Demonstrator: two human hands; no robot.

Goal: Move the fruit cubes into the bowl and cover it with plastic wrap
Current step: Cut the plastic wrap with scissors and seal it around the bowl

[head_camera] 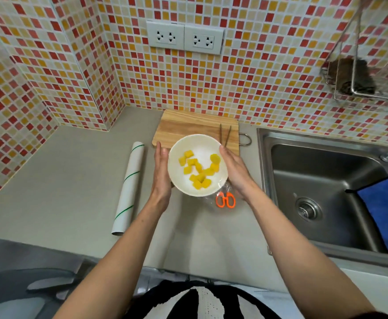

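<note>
A white bowl (176,155) stands on the grey counter, overlapping the near edge of a wooden cutting board (188,123). Several yellow fruit cubes (198,170) lie inside it. Clear plastic wrap (223,187) seems to be stretched over the bowl and bunches at its lower right side. My left hand (162,173) lies flat against the bowl's left side, fingers straight. My right hand (235,169) presses flat against the right side. The roll of plastic wrap (128,187) lies on the counter to the left of my left hand.
Orange-handled scissors (225,200) lie just below the bowl. Metal tongs (225,134) rest on the board's right part. A steel sink (326,192) with a blue cloth (386,210) is at the right. A wire rack (361,77) hangs on the tiled wall.
</note>
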